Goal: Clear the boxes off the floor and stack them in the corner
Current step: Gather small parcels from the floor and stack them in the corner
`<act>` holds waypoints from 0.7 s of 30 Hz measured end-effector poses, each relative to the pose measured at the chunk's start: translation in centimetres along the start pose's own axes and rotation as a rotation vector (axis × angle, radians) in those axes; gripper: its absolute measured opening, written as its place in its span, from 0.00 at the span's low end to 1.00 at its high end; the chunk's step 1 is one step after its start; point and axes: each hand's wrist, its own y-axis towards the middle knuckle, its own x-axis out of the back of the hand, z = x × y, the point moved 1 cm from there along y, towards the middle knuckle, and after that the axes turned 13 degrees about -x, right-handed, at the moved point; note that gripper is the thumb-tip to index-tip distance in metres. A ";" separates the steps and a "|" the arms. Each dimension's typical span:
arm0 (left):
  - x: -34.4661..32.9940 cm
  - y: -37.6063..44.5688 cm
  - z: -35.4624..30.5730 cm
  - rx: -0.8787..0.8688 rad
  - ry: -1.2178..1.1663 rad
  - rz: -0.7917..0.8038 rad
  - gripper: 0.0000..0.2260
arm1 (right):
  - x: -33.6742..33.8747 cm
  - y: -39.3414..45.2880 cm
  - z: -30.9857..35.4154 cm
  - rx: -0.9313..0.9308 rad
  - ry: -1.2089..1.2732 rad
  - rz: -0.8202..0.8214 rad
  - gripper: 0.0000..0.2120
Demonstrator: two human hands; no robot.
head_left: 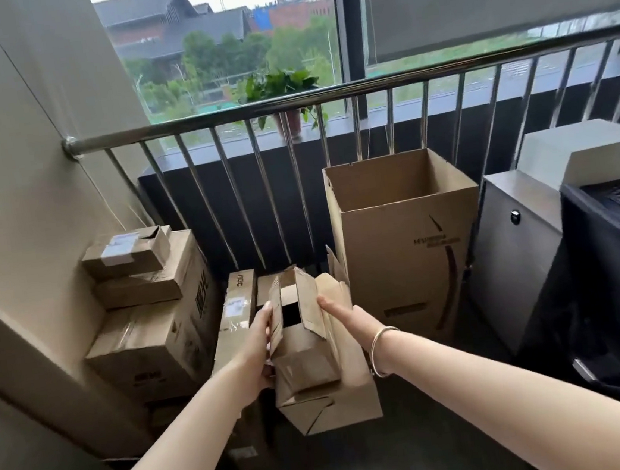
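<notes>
Both hands hold cardboard boxes in the air between them. The left hand [254, 353] grips the left side of a small open box [302, 347], its fingers closed around the edge. This box lies on a bigger box [330, 396] with open flaps. The right hand [350, 317], with a bracelet [380, 349] on the wrist, presses flat and open against the right side. To the left of the left hand, a stack of boxes [150, 313] stands in the corner. Beyond the right hand stands a tall open box [407, 246], near the railing [322, 94].
</notes>
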 end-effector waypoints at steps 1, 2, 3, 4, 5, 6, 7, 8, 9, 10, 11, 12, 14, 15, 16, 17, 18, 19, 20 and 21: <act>-0.2 1.7 -0.8 0.000 0.001 -0.010 0.34 | 0.3 0.9 1.6 0.013 -0.003 0.016 0.69; -0.5 4.2 -1.6 0.006 0.001 -0.017 0.33 | 0.7 3.1 3.3 0.009 0.000 0.040 0.65; -0.9 6.9 -2.4 0.002 -0.006 -0.024 0.31 | 1.1 5.5 5.0 -0.011 0.017 0.052 0.61; -1.2 8.3 -3.1 -0.014 -0.021 -0.031 0.29 | 1.4 6.7 6.2 -0.017 0.024 0.056 0.59; -1.5 10.7 -3.9 -0.017 -0.030 -0.034 0.27 | 1.7 8.5 7.8 -0.033 0.028 0.062 0.58; -1.7 12.8 -4.5 -0.019 -0.030 -0.032 0.27 | 1.9 10.2 9.1 -0.036 0.035 0.059 0.57; -1.9 14.8 -5.1 -0.029 -0.021 -0.024 0.27 | 2.1 11.5 10.3 -0.044 0.044 0.050 0.57; -1.9 16.6 -5.6 -0.027 -0.024 -0.018 0.28 | 2.2 13.0 11.4 -0.043 0.051 0.045 0.56; -1.9 19.1 -6.1 -0.012 -0.039 -0.015 0.29 | 2.3 15.1 12.8 -0.051 0.061 0.031 0.56; -1.8 20.7 -6.4 -0.006 -0.059 -0.012 0.30 | 2.5 16.2 13.7 -0.049 0.063 0.029 0.56; -1.9 22.8 -6.8 -0.001 -0.072 -0.004 0.30 | 2.5 17.8 15.1 -0.053 0.062 0.024 0.56; -2.0 25.2 -7.2 0.007 -0.071 0.011 0.30 | 2.6 19.9 16.3 -0.055 0.066 0.012 0.56; -2.3 29.0 -7.8 0.020 -0.086 0.031 0.30 | 2.6 23.3 18.4 -0.076 0.069 -0.017 0.56; -2.5 31.0 -8.0 0.027 -0.107 0.038 0.30 | 2.5 25.0 19.3 -0.090 0.074 -0.027 0.55; -2.5 33.1 -8.1 0.042 -0.123 0.053 0.30 | 2.5 27.0 20.3 -0.095 0.080 -0.042 0.55; -2.4 35.3 -8.2 0.048 -0.138 0.069 0.30 | 2.4 28.7 21.4 -0.100 0.081 -0.063 0.56; -2.4 37.3 -8.2 0.051 -0.152 0.080 0.30 | 2.5 30.4 22.2 -0.099 0.084 -0.084 0.58; -2.3 39.3 -8.5 0.055 -0.155 0.086 0.29 | 2.4 32.3 23.0 -0.107 0.084 -0.105 0.61; -2.2 41.4 -8.7 0.067 -0.134 0.097 0.28 | 2.3 34.2 23.8 -0.123 0.083 -0.124 0.63; -2.0 43.4 -9.0 0.080 -0.112 0.098 0.28 | 2.0 36.0 24.6 -0.148 0.094 -0.138 0.63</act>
